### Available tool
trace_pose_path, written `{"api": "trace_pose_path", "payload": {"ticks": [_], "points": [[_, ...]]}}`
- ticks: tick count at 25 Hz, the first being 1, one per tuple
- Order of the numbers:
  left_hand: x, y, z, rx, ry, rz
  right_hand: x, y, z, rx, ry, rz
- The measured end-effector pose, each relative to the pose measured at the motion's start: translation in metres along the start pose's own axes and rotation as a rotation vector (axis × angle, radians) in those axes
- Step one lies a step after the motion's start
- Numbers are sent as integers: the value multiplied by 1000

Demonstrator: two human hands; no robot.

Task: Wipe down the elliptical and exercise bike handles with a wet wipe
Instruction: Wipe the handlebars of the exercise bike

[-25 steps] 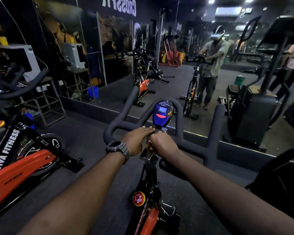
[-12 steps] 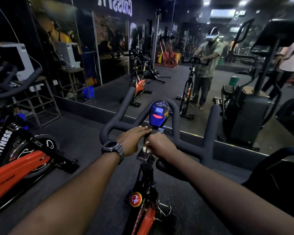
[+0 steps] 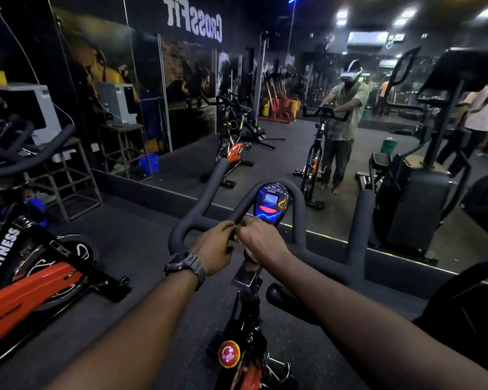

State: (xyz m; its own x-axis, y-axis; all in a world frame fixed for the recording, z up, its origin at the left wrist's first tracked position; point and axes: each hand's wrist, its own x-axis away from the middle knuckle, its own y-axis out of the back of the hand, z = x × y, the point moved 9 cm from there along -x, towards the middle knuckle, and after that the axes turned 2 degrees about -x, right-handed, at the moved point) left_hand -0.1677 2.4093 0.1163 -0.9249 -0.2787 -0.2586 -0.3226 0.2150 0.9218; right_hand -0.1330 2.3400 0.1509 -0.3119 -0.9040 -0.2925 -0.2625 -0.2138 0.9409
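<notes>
At the centre of a dim gym floor, we stand over a black exercise bike [image 3: 245, 313] facing a wall mirror [image 3: 335, 136], both our bare hands meeting on its padded handlebar [image 3: 197, 209] just below the small blue console [image 3: 271, 202]. Our left hand [image 3: 214, 250], a dark watch [image 3: 185, 266] on its wrist, lies over the bar with fingers curled down around it. Our right hand [image 3: 261, 240] sits touching it, knuckles up and fingers folded under, closed on the middle of the bar beneath the console. We cannot tell from this angle whether either hand holds a wet wipe; none shows between the fingers. The handlebar's two outer prongs rise left and right of our hands, the right prong [image 3: 359, 220] standing well apart from them. A round red knob [image 3: 229, 353] sits low on the frame between our forearms. To our left stands an orange and black spin bike [image 3: 26, 280] lettered "FITNESS". To our right rises a dark elliptical machine [image 3: 423, 175], its handles untouched and well apart from us. In the mirror we see our reflection [image 3: 343, 122] at the bike, wearing a head-mounted camera.
</notes>
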Motion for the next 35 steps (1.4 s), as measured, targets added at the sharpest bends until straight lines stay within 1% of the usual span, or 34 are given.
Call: {"api": "trace_pose_path", "payload": {"ticks": [2,4,5,8,12,15,16,18,21,25,29,32,35], "points": [[0,3,9,10,52,-53,-20,6,-6,-35,-57,-32],[1,2,22,33,157,-51,-39,6,-11,-70,-82,-29],[1,0,26,44,181,-37,-44,4,-11,-78,-80,-32],[-3,2,32,51,177,-13,-49,-11,-6,-80,-25,-43],[-8,9,45,23,138,-4,-41,-26,-4,-77,67,-15],[-12,11,44,-86,59,26,-55,-7,-9,-70,-60,-19],[-12,13,44,-111,42,25,-59,-1,-3,-101,-71,-30],[-8,16,56,-129,85,7,-59,0,12,-162,-5,-39],[-1,17,78,-131,214,0,-61,-15,13,-81,35,124],[-3,12,82,-196,221,23,-83,-11,19,-107,-42,105],[-4,8,90,-158,274,64,-84,-20,12,-133,18,216],[-6,8,92,-144,273,50,-96,-23,18,-97,8,179],[-6,6,102,-80,295,63,-113,-34,35,-150,-26,152]]}}
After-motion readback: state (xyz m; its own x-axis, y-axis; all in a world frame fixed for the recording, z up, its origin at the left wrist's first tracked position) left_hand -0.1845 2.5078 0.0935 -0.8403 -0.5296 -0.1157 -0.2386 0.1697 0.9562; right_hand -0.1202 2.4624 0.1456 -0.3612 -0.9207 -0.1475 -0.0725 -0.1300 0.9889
